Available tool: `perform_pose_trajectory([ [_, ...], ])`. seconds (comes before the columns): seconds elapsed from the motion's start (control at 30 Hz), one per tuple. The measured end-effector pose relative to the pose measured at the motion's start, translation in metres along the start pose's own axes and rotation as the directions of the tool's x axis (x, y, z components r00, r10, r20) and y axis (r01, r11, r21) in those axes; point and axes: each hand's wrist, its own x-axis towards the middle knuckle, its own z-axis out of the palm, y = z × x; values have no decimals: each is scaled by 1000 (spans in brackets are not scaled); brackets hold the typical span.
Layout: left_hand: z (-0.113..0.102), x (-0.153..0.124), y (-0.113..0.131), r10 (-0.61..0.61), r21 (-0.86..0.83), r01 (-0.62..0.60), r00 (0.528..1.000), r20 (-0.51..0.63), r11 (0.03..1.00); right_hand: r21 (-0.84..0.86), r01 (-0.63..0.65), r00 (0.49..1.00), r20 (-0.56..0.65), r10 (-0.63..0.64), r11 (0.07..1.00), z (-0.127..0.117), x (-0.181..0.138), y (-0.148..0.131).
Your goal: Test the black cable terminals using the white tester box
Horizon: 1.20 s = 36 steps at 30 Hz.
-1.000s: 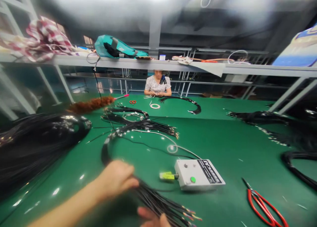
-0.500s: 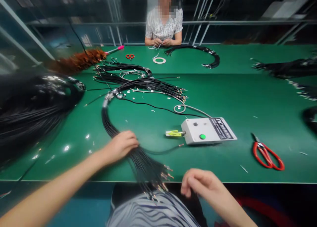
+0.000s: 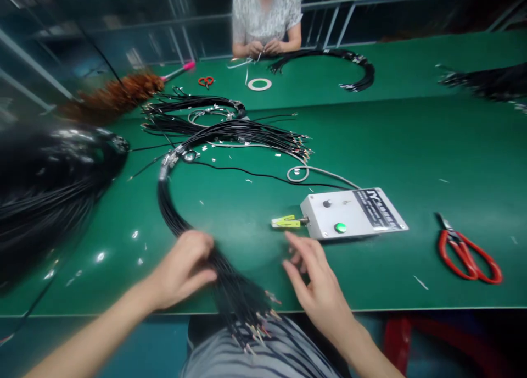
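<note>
A thick bundle of black wires [image 3: 169,206] curves toward me, its stripped ends fanning out over the table's front edge. My left hand [image 3: 185,268] has its fingers closed over the bundle, the thumb out to the side. Just below a yellow clip [image 3: 286,222] on a white box [image 3: 329,224] with a lit green button is my right hand [image 3: 315,273]. Its thumb and index finger are apart, and I see nothing held between them. A single wire, smeared by motion, runs from the bundle toward these fingertips.
Red-handled scissors [image 3: 467,254] lie at the right. More black wire bundles [image 3: 247,129] lie farther back, and a large dark heap of wires [image 3: 53,185] fills the left. A co-worker [image 3: 267,15] sits opposite, near a white tape ring [image 3: 259,84] and a brown duster [image 3: 119,95].
My right hand has moved up from the table's front edge to beneath the yellow clip, its fingers spreading. My left hand stays on the bundle, slightly shifted. The view has tilted a little.
</note>
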Motion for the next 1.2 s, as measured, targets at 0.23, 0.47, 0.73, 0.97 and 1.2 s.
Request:
perform_pose_trajectory([
  [0.23, 22, 11, -5, 7, 217, -9, 1000, 13, 976, -172, 172, 972, 190, -139, 970, -13, -3, 3],
  [0.47, 11, 7, -31, -55, 221, 49, 998, 21, 974, 38, 124, 955, 267, -130, 992, -4, -7, -11],
  [0.73, 15, 39, 52, -101, -5, 101, 994, 45, 995, 283, -6, 990, 140, -35, 959, 0, -2, -24],
  [0.97, 37, 62, 86, -171, -341, 167, 985, 19, 925, 474, -198, 980, 67, 189, 858, -20, 2, -20],
  [1.2, 38, 66, 95, -192, -426, 172, 981, -5, 888, 587, -238, 970, 110, 215, 774, -19, 12, -25],
])
